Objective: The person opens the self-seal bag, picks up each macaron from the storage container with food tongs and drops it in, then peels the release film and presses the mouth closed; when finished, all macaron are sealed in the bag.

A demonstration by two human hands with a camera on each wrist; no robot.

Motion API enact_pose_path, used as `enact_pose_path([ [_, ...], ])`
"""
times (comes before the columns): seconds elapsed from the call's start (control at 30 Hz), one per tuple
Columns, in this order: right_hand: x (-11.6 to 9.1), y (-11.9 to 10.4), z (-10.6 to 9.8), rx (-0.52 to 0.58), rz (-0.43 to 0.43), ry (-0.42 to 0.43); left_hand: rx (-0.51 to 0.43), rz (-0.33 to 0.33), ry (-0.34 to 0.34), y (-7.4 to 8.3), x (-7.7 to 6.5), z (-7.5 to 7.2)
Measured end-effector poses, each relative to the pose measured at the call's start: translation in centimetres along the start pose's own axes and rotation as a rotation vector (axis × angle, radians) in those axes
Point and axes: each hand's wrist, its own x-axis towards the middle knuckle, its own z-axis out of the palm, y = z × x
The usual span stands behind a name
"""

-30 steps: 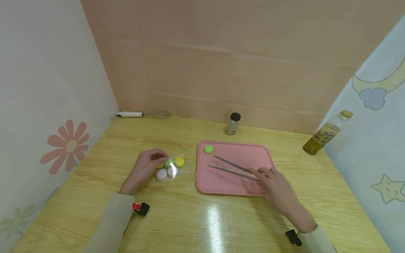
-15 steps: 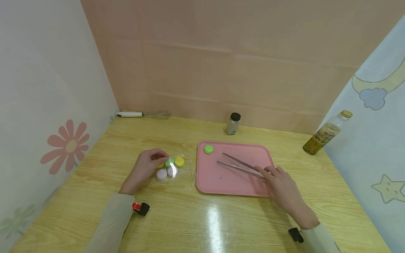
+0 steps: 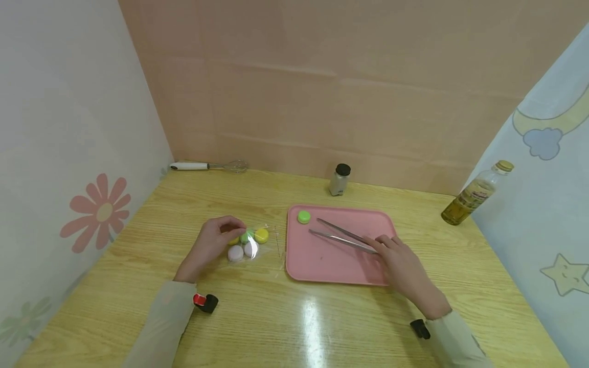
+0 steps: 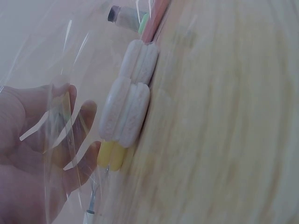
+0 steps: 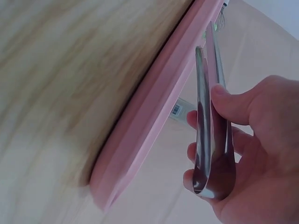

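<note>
My left hand (image 3: pixel 212 244) pinches a clear plastic bag (image 3: pixel 271 251) on the table. Through the film show two whitish macarons (image 3: pixel 235 253), a yellow macaron (image 3: pixel 261 235), and a green one partly behind glare; another yellow one is mostly covered by my fingers. In the left wrist view the whitish macarons (image 4: pixel 124 112) stand on edge before my fingers. My right hand (image 3: pixel 404 266) grips metal tongs (image 3: pixel 347 242), their arms spread and nothing between the tips. Below the tongs lies a pink tray (image 3: pixel 313 268), with one green macaron (image 3: pixel 303 217) in its far left corner.
A whisk (image 3: pixel 190 166) lies along the back left edge. Behind the tray stands a black-capped jar (image 3: pixel 339 184). An oil bottle (image 3: pixel 469 200) is at the back right. Patterned cloth walls close in both sides and the back of the wooden table (image 3: pixel 257 317).
My right hand drew the tongs rightward over the tray, then brought them partway back left, slightly farther from me. My left hand stays in place on the bag.
</note>
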Motion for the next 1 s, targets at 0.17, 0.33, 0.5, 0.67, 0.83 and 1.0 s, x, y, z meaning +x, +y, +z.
enact_pose_path([
  [0.17, 0.7, -0.2, 0.4, 0.005, 0.019, -0.019, 0.0, 0.006, 0.0, 0.0, 0.1, 0.1],
  [0.33, 1.4, -0.4, 0.8, 0.021, 0.016, -0.014, -0.001, 0.004, -0.003, -0.1, 0.0, 0.1],
  [0.5, 2.2, -0.6, 1.1, 0.032, 0.024, -0.012, 0.004, 0.0, -0.001, -0.1, 0.0, 0.0],
  [0.67, 2.8, -0.8, 1.3, 0.045, 0.008, 0.009, 0.001, 0.003, -0.003, -0.1, 0.0, 0.0],
  [0.83, 3.2, -1.0, 1.4, 0.045, -0.004, 0.029, 0.003, 0.006, -0.003, -0.1, 0.0, 0.0],
  [1.0, 3.4, -1.1, 1.5, 0.041, -0.003, 0.035, 0.01, 0.01, -0.006, -0.2, 0.1, 0.0],
])
